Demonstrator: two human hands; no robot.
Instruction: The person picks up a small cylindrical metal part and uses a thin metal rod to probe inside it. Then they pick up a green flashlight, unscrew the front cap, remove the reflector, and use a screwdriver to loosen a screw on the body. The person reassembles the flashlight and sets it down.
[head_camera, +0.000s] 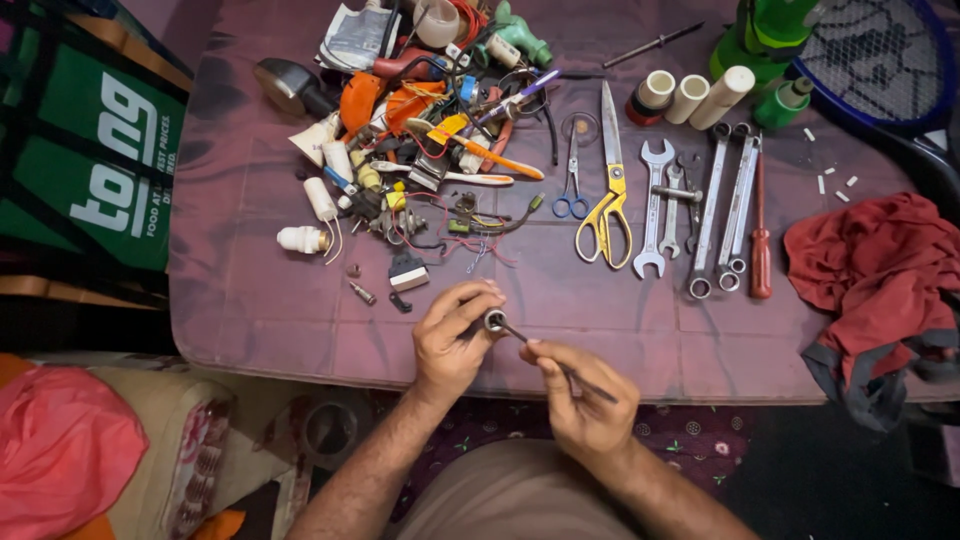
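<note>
poking thin tool (560, 364) into small round part (495, 320).

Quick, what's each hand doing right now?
Left hand: closed on a small metal ring.
Right hand: closed on a thin tool, tip at the ring.

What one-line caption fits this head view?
Left hand holds a small metal ring part while right hand probes it with a thin tool, beside scissors and wrenches.
</note>
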